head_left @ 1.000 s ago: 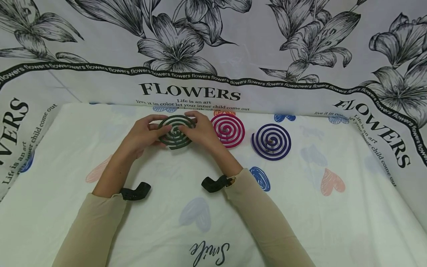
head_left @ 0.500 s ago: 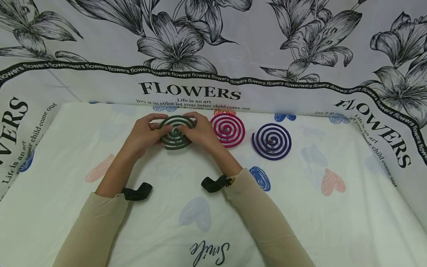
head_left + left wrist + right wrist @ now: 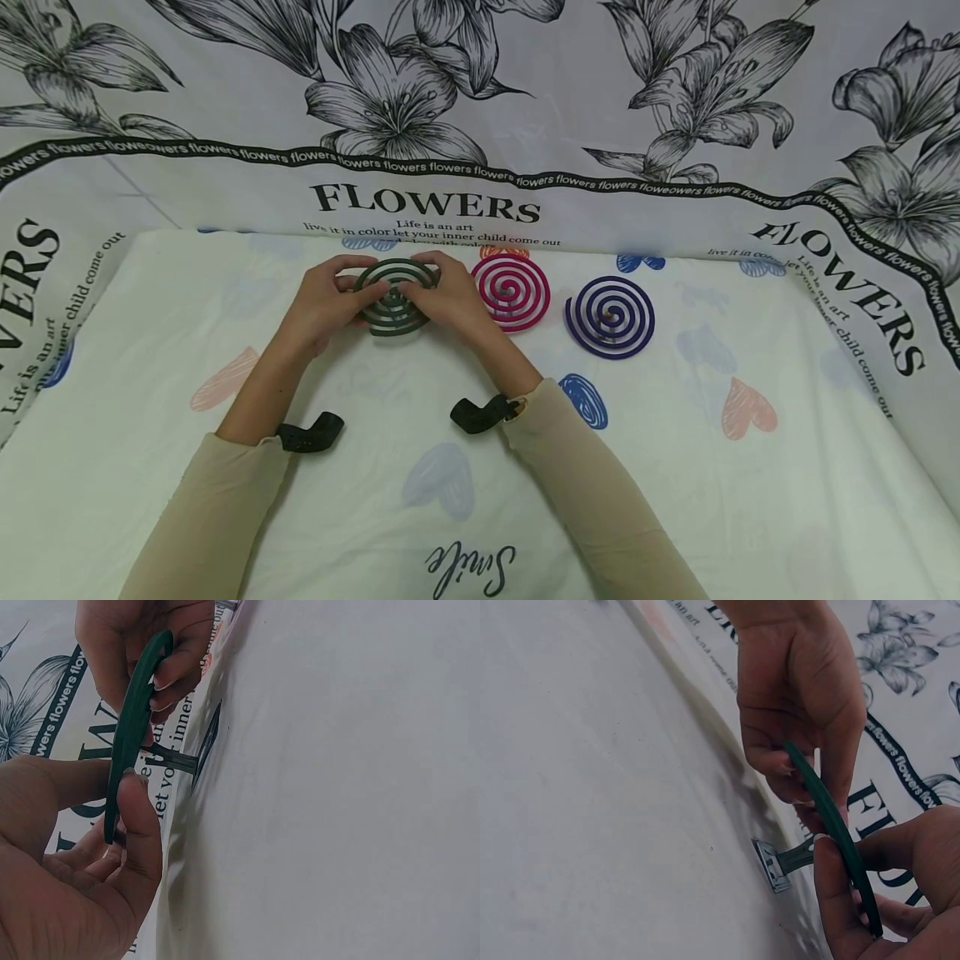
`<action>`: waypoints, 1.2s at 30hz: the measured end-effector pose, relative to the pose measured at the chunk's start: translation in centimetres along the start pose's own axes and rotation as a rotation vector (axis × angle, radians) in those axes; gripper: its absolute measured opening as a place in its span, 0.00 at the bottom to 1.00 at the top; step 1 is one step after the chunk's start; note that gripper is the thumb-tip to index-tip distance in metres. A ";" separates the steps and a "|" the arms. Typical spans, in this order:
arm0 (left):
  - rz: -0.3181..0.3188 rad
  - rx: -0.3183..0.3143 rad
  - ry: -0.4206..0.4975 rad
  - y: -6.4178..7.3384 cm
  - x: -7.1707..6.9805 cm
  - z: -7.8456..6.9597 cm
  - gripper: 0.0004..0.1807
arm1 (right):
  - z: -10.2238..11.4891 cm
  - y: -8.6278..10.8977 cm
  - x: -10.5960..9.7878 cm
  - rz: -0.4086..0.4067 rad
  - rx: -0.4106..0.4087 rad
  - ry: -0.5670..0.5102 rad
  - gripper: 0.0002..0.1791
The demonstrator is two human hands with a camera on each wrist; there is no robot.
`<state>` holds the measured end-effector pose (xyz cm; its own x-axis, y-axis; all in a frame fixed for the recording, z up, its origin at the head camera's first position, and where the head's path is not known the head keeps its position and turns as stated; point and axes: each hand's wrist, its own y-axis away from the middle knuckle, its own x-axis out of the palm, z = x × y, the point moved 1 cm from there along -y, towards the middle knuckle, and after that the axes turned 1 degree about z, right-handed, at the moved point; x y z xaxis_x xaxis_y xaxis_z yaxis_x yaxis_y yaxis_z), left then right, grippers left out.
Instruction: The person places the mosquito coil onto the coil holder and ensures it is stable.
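Note:
A green mosquito coil (image 3: 397,330) is held between both hands at the back of the cloth, left of the other coils. My left hand (image 3: 318,304) grips its left side, thumb on the near face and fingers around the rim. My right hand (image 3: 450,298) grips the right side likewise, and the two thumb tips lie close together near the spiral's centre. Edge-on in the left wrist view, the coil's rim (image 3: 129,739) leans over a small dark stand (image 3: 177,760). The right wrist view shows the stand's flat, slotted base (image 3: 772,866) at the cloth.
A pink coil (image 3: 508,289) stands just right of my right hand, and a purple coil (image 3: 611,317) sits farther right. The white printed cloth (image 3: 375,467) spreads toward me. Behind rises a flower-printed sheet (image 3: 585,217). Each wrist wears a black camera mount (image 3: 311,433).
The green coil has turned slightly, its outer end moving a little left. My left forearm has edged right, while the right hand and the other coils stay put.

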<state>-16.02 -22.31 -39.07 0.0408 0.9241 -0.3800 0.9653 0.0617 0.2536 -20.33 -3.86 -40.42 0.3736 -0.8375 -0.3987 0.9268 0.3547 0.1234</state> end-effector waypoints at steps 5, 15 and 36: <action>0.007 0.000 0.016 -0.1 0.0 0.1 0.35 | -0.1 0.0 0.0 0.007 0.022 -0.021 0.26; 0.018 -0.013 0.027 -0.3 0.0 0.2 0.37 | -0.2 0.0 0.3 -0.004 0.076 -0.057 0.26; 0.008 -0.010 0.034 -0.1 -0.3 -0.2 0.36 | 0.3 0.3 0.5 -0.010 0.040 -0.076 0.25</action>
<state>-16.18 -22.52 -38.85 0.0391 0.9369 -0.3474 0.9623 0.0583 0.2655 -19.89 -4.31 -40.27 0.3645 -0.8707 -0.3302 0.9308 0.3304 0.1561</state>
